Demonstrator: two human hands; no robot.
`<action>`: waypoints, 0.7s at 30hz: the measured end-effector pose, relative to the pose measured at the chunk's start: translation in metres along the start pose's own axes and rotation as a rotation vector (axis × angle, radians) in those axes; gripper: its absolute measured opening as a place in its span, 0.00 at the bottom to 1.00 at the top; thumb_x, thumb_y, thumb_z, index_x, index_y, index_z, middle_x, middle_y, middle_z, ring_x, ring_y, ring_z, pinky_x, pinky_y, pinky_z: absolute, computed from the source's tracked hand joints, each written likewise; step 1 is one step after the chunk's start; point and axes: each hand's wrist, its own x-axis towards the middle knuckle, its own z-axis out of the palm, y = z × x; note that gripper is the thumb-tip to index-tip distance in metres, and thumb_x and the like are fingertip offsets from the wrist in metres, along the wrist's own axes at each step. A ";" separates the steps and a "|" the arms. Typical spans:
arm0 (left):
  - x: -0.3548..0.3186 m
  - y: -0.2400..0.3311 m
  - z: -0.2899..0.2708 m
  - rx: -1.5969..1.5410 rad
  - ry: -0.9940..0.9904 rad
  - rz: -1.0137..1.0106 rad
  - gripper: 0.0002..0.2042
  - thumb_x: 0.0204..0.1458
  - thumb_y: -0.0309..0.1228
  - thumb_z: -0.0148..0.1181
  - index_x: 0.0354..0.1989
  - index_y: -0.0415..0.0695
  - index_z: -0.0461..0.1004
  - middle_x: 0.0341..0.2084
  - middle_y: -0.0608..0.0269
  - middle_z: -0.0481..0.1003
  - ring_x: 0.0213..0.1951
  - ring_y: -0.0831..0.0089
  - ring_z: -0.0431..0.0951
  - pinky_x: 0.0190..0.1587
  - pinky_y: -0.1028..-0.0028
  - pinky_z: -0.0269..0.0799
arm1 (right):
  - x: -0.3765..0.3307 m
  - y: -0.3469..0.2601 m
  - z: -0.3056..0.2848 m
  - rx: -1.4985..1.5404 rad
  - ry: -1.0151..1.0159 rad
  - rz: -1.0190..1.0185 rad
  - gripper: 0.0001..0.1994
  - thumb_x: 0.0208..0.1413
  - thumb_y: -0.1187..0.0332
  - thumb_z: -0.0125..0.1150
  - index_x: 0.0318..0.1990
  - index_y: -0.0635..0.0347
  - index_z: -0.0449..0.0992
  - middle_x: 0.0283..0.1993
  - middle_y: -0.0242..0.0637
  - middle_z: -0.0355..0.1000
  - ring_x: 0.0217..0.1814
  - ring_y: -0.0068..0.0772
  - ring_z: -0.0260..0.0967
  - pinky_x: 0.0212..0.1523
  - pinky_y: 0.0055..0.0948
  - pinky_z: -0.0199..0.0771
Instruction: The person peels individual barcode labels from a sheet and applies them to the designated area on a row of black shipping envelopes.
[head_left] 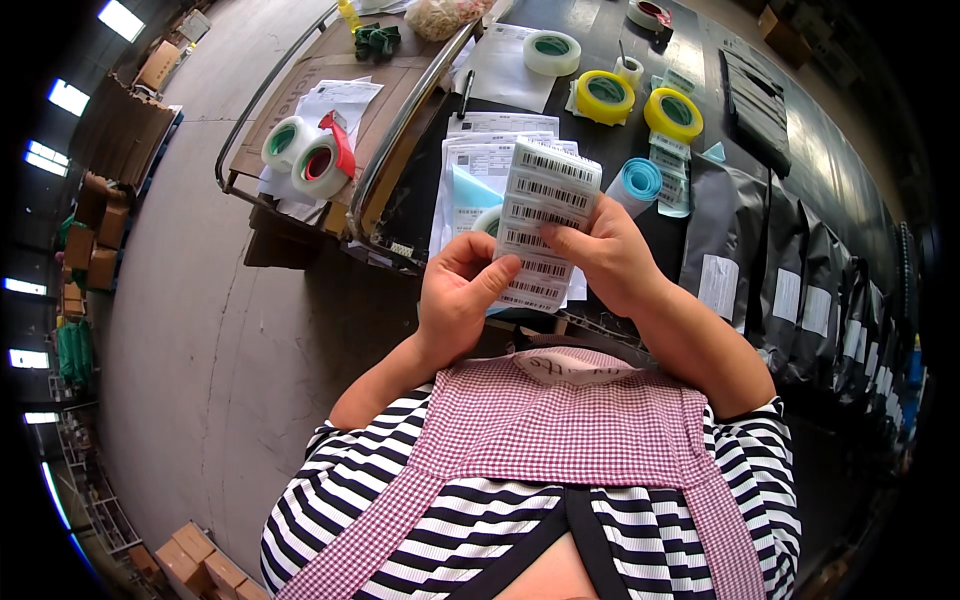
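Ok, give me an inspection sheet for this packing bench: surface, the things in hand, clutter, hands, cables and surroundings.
Surface: dark table, largely covered.
Job's things: sheet of barcode labels, held upright over the table edge.
Clutter: two yellow tape rolls, clear tape roll, blue roll, printed papers, black pen, row of grey mailer bags.
Grippers: left hand has its thumb on the sheet's lower edge; right hand pinches its right side.
Cables: nothing seen.
Surroundings: cart with two tape rolls on the left, concrete floor, stacked cardboard boxes.
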 end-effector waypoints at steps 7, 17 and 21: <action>0.001 -0.002 -0.007 0.046 0.067 -0.027 0.06 0.64 0.29 0.60 0.43 0.39 0.72 0.37 0.64 0.78 0.38 0.82 0.76 0.45 0.76 0.75 | 0.004 0.013 -0.023 -0.048 -0.151 0.171 0.18 0.66 0.69 0.59 0.58 0.68 0.67 0.52 0.47 0.77 0.52 0.35 0.77 0.51 0.32 0.78; -0.008 0.026 -0.114 0.316 0.795 0.654 0.08 0.69 0.34 0.52 0.45 0.43 0.65 0.40 0.61 0.74 0.42 0.75 0.77 0.46 0.73 0.75 | -0.071 0.086 -0.115 -0.376 0.164 0.440 0.15 0.65 0.70 0.58 0.55 0.67 0.71 0.53 0.45 0.77 0.53 0.34 0.77 0.54 0.32 0.77; 0.002 0.005 -0.100 0.719 0.744 0.780 0.09 0.69 0.33 0.51 0.47 0.39 0.62 0.43 0.58 0.72 0.44 0.75 0.74 0.48 0.75 0.74 | -0.043 0.091 -0.117 -0.814 0.145 0.185 0.11 0.64 0.75 0.57 0.53 0.63 0.73 0.53 0.43 0.78 0.51 0.34 0.78 0.51 0.30 0.76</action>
